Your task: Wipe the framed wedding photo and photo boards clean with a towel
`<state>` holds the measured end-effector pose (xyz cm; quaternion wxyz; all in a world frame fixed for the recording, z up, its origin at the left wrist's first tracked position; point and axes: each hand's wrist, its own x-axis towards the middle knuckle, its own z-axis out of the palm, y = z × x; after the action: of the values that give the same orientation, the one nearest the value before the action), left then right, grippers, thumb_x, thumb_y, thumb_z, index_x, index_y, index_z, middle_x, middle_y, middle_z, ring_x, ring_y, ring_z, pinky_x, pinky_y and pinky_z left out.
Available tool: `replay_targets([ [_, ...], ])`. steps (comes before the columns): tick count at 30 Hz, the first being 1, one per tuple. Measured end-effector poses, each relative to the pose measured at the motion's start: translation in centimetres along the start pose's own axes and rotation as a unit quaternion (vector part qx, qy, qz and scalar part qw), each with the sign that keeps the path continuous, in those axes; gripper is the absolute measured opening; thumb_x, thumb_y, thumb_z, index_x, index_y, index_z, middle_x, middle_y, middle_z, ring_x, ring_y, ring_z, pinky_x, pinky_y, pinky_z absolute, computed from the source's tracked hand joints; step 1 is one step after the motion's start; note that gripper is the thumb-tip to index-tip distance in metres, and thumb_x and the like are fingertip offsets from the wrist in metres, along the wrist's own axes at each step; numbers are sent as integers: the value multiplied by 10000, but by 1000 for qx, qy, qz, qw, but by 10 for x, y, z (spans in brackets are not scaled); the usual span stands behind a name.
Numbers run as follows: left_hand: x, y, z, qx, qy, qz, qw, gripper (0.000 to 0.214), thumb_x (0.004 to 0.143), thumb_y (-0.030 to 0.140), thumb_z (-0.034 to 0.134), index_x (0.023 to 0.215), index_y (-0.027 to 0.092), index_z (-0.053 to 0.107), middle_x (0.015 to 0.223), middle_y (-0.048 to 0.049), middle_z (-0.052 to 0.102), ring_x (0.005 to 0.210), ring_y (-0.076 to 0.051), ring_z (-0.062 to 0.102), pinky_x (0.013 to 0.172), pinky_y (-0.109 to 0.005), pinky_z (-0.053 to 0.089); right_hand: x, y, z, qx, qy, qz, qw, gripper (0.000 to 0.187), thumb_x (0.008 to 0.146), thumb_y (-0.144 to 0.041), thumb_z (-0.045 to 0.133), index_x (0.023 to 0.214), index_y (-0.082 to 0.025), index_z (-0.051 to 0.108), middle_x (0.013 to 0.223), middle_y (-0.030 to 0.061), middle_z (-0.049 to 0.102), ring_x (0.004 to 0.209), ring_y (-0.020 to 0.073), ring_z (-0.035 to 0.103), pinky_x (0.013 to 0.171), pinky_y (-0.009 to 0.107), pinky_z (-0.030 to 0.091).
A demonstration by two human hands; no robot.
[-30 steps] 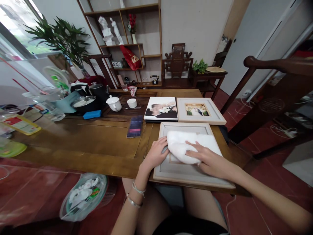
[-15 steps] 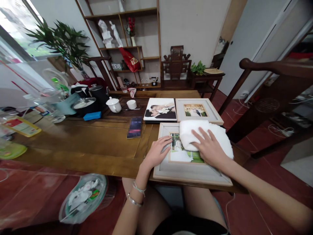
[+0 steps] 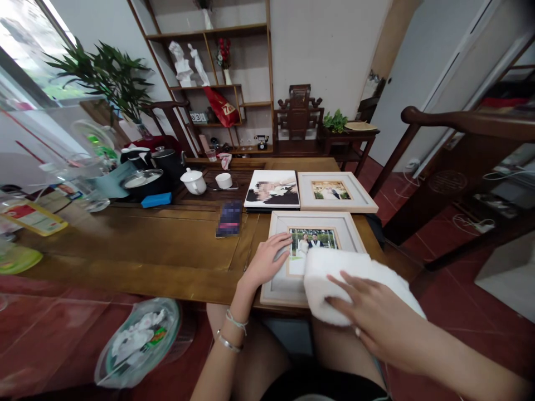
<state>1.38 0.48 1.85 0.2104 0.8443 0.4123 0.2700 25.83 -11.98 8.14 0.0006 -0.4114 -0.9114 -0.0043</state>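
Note:
A light wooden picture frame with a photo of two people lies flat at the near edge of the wooden table. My left hand rests on the frame's left side, fingers stretched flat. My right hand lies flat on a white fluffy cloth, pressing it over the frame's lower right part. The cloth hides that corner of the frame.
Behind the near frame lie a second framed photo and a photo album. A phone lies left of them. A tea tray with pots and cups stands farther left. A lined bin is on the floor.
My right hand swept the cloth from the frame's middle up to its top right, then down to the lower right near edge. The photo is now uncovered. My left hand stayed put.

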Motion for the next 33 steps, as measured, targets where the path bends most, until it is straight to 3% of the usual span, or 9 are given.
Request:
replay_targets([
  [3, 1, -1, 0, -2, -3, 3, 1000, 334, 940, 296, 445, 1247, 247, 567, 1381, -42, 529, 1317, -206, 434, 1103, -430, 348, -11, -14, 3, 27, 15, -7, 1000, 566, 655, -135, 614, 1197, -294, 584, 1437, 98, 441, 1280, 384, 419, 930, 537, 464],
  [5, 1, -1, 1, -1, -4, 5, 1000, 335, 937, 292, 451, 1247, 242, 568, 1381, -44, 529, 1316, -202, 435, 1105, -423, 349, -5, -7, 10, 30, 29, 6, 999, 566, 654, -103, 604, 1191, -280, 592, 1466, 98, 401, 1332, 381, 343, 999, 554, 402],
  [10, 1, -2, 1, 0, -2, 6, 1000, 334, 935, 301, 457, 1248, 259, 565, 1388, -32, 523, 1317, -197, 435, 1106, -421, 346, 37, 58, 22, -6, 55, 35, 998, 535, 673, -36, 542, 1170, -218, 624, 1459, 114, 408, 1377, 361, 256, 1099, 570, 238],
  [13, 0, 0, 0, 3, -4, -2, 1000, 335, 935, 307, 455, 1251, 271, 562, 1393, -29, 519, 1322, -202, 430, 1100, -427, 349, 64, 100, 22, -44, 78, 26, 996, 597, 679, -40, 501, 1239, -236, 575, 1485, 65, 376, 1392, 383, 190, 1084, 668, 128],
  [17, 0, 2, -2, 6, -8, -11, 1000, 337, 937, 307, 449, 1254, 272, 558, 1401, -31, 511, 1328, -206, 423, 1094, -430, 351, 79, 123, 25, -64, 90, 7, 994, 612, 695, -64, 504, 1287, -217, 534, 1475, 83, 391, 1396, 397, 155, 1071, 676, 135],
  [21, 0, 1, -1, 3, -5, -4, 1000, 341, 939, 303, 447, 1260, 266, 556, 1395, -36, 516, 1325, -202, 425, 1101, -423, 344, 62, 103, 27, -50, 64, -20, 996, 543, 732, -94, 528, 1268, -175, 547, 1429, 146, 436, 1370, 346, 265, 1090, 559, 242],
  [26, 1, -1, 1, 3, -1, 4, 1000, 334, 939, 304, 446, 1248, 263, 566, 1384, -37, 527, 1314, -202, 437, 1105, -429, 345, 16, 48, 20, 1, 36, -12, 999, 552, 722, -133, 565, 1268, -212, 551, 1406, 135, 465, 1331, 343, 347, 1075, 544, 297],
  [30, 1, 0, 1, 2, 0, 7, 1000, 329, 946, 307, 435, 1240, 258, 574, 1376, -38, 535, 1311, -200, 441, 1109, -431, 346, -7, 11, 15, 44, 25, -24, 998, 545, 715, -162, 599, 1247, -274, 562, 1465, 84, 401, 1358, 355, 298, 1074, 554, 300],
  [33, 1, 0, 0, 0, 2, 5, 1000, 329, 961, 298, 396, 1226, 251, 585, 1362, -38, 548, 1306, -195, 449, 1106, -427, 352, -2, 7, 18, 56, 37, -20, 998, 467, 757, -223, 620, 1218, -286, 581, 1483, 72, 377, 1385, 348, 241, 1084, 558, 279],
])
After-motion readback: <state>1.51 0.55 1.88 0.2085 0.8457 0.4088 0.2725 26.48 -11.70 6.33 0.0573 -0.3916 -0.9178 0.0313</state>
